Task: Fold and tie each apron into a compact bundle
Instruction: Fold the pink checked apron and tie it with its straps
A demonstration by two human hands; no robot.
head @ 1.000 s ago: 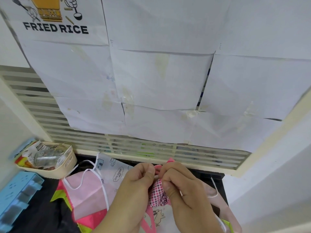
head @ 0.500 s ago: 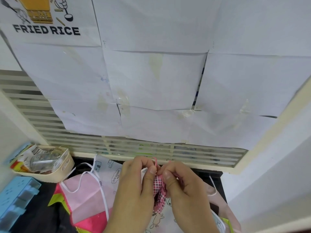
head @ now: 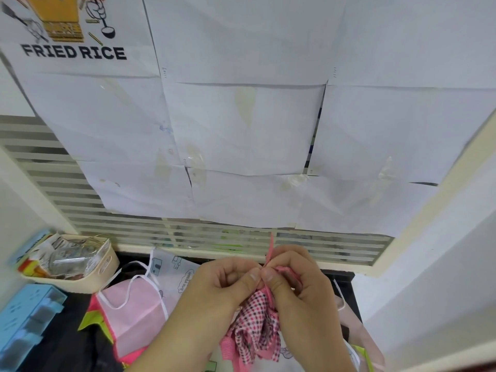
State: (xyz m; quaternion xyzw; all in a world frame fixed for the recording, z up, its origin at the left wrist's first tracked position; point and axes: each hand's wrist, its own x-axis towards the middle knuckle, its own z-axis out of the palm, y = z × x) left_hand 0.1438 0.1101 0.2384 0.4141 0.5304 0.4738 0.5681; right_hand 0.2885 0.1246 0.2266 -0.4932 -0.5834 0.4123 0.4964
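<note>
A pink checked apron [head: 256, 328] is bunched into a small bundle and held up above the table. My left hand [head: 220, 288] and my right hand [head: 298, 288] meet at its top, thumbs pressed together, pinching its pink strap [head: 270, 249], whose end sticks up between them. The bundle's lower folds hang loose under my hands. Beneath lie other aprons: a pale pink one with white ties [head: 134, 304] and a white printed one [head: 174, 269].
A cream basket [head: 103, 267] of small items stands at the left on the dark table [head: 67, 342]. A blue plastic organiser [head: 24, 318] lies at the near left. White paper sheets [head: 241, 130] cover a louvred window behind. A white wall rises on the right.
The checked bundle has been lifted and now hangs lower under my hands. The pink strap end now sticks up between my thumbs. The view has tilted slightly.
</note>
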